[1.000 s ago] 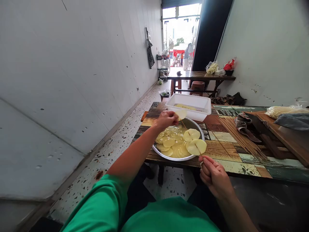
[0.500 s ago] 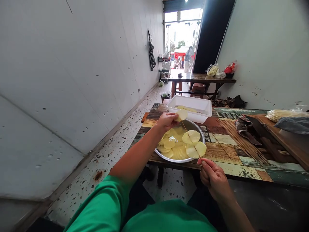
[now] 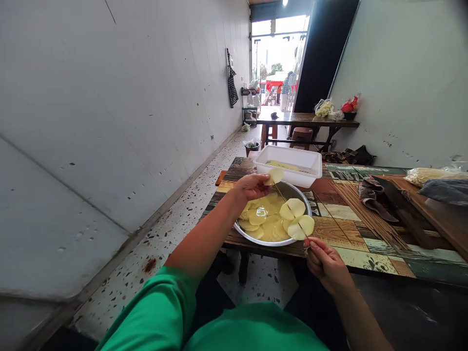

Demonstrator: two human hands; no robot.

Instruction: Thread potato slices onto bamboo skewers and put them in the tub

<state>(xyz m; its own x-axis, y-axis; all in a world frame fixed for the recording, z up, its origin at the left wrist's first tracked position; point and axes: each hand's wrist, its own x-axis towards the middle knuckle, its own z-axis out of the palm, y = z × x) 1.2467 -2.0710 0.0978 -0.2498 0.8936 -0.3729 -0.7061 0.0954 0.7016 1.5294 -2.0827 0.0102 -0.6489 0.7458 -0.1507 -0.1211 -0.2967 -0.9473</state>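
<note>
My right hand (image 3: 323, 261) is closed around the lower end of a thin wooden skewer (image 3: 281, 192). Two pale potato slices (image 3: 292, 208) are threaded on it, one above the other, over the bowl's right side. At the skewer's far tip my left hand (image 3: 252, 186) pinches another potato slice (image 3: 275, 176); whether the tip has pierced it I cannot tell. Below both hands stands a round metal bowl (image 3: 309, 204), holding many potato slices (image 3: 260, 217) in yellowish water.
Behind the bowl is a white plastic tub (image 3: 314, 168) with skewered slices inside. Bare skewers (image 3: 365, 217) lie on the patterned table (image 3: 340, 253) to the right, near a crumpled cloth (image 3: 370, 190), a knife (image 3: 402, 209) and a wooden board (image 3: 431, 207). A wall rises at left.
The threaded slices and my right hand have shifted slightly to the right. My left hand still pinches its slice at the skewer's tip.
</note>
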